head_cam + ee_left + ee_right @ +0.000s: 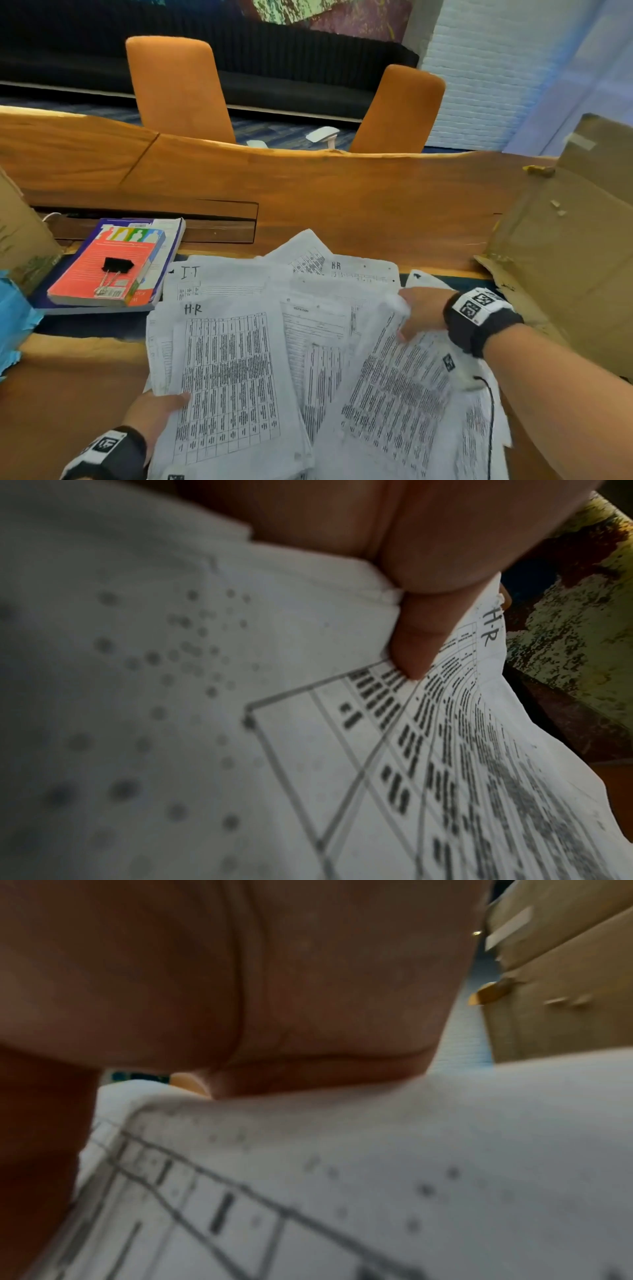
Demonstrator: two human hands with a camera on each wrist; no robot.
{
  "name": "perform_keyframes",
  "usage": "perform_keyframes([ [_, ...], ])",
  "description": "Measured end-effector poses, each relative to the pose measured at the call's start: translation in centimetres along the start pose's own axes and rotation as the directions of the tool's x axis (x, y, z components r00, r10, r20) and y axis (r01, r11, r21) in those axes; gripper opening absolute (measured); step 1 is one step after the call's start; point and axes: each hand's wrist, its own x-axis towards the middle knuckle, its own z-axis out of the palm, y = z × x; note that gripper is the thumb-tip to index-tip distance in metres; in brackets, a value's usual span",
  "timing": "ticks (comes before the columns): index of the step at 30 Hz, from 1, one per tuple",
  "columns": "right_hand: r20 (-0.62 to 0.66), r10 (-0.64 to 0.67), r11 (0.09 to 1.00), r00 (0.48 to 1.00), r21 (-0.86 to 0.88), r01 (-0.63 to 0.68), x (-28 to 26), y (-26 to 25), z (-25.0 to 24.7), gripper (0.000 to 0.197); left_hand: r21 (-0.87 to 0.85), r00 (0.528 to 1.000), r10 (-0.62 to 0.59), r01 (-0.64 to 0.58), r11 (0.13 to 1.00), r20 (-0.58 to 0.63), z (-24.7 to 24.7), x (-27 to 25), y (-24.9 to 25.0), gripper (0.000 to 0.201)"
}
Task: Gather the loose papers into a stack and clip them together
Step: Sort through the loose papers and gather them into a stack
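Observation:
Several white printed sheets (308,342) lie fanned over the wooden table, some marked "H·R" and "I T". My left hand (161,407) holds the near left edge of the "H·R" sheet (428,737), thumb (418,642) pressed on top. My right hand (416,313) grips the far edge of a tilted sheet (400,387) on the right, which curls up over its fingers; the right wrist view shows only my palm close over the paper (342,1177). A black binder clip (114,270) lies on a red book at the left, away from both hands.
Two stacked books (116,263) sit at the left on the table (342,205). Cardboard boxes stand at the right (568,233) and far left (24,226). Blue plastic (13,325) shows at the left edge. Two orange chairs (178,89) stand beyond the table.

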Motion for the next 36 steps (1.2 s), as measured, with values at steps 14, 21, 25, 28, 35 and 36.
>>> perform_keyframes([
  [14, -0.298, -0.075, 0.977, 0.952, 0.170, 0.130, 2.3, 1.9, 12.0, 0.054, -0.007, 0.997, 0.039, -0.040, 0.999, -0.067, 1.0, -1.0, 0.0, 0.037],
  [21, -0.137, 0.000, 0.997, 0.991, 0.083, 0.011, 2.9, 1.4, 11.1, 0.065, 0.008, 0.994, 0.076, -0.075, 0.997, -0.076, 1.0, -1.0, 0.0, 0.040],
  [25, -0.252, -0.106, 0.992, 0.962, 0.041, 0.120, 2.5, -0.4, 9.9, 0.015, 0.019, 0.996, 0.060, -0.058, 0.998, -0.072, 1.0, -1.0, 0.1, 0.043],
  [28, -0.178, -0.159, 0.975, 0.971, 0.129, 0.183, 2.9, -2.7, 9.4, 0.026, 0.008, 0.998, 0.041, -0.040, 0.999, -0.057, 1.0, -1.0, 0.1, 0.042],
  [35, -0.096, -0.176, 0.976, 0.980, -0.148, 0.161, 4.1, -5.3, 11.2, 0.044, 0.021, 0.997, 0.058, -0.057, 0.998, -0.050, 1.0, -1.0, 0.0, 0.041],
  [36, -0.110, -0.197, 0.970, 0.974, -0.167, 0.177, 4.0, -5.2, 10.8, 0.041, 0.006, 0.997, 0.053, -0.053, 0.999, -0.054, 1.0, -1.0, 0.0, 0.040],
])
